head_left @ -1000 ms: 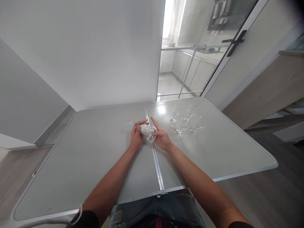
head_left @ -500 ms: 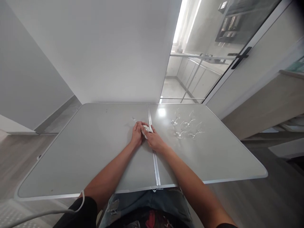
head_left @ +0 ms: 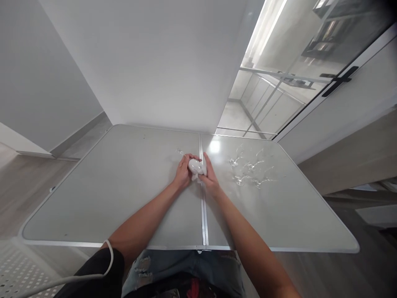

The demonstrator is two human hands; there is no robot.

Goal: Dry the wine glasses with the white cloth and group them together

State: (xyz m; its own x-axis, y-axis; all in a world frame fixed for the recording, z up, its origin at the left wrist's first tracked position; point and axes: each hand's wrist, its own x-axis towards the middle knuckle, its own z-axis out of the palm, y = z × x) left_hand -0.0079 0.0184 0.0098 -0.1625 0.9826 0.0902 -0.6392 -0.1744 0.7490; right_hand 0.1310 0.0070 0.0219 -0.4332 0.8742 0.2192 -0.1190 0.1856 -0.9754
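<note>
My left hand [head_left: 182, 176] grips a stemmed wine glass [head_left: 194, 166] that lies sideways over the centre seam of the grey folding table [head_left: 102, 194]; its stem and foot [head_left: 180, 152] point away to the left. A white cloth [head_left: 196, 175] is stuffed into and around the bowl. My right hand [head_left: 210, 178] has its fingers closed on that cloth at the bowl's mouth.
Several more clear wine glasses [head_left: 249, 167] stand in a group on the table's right half. A white wall rises behind the table, and a glass sliding door [head_left: 279, 74] opens at the back right. A white cable [head_left: 62, 279] hangs at the lower left.
My right hand's fingers, spread a second ago, have closed on the cloth at the bowl. The camera has swung, shifting the table in view; the glass stays at the seam.
</note>
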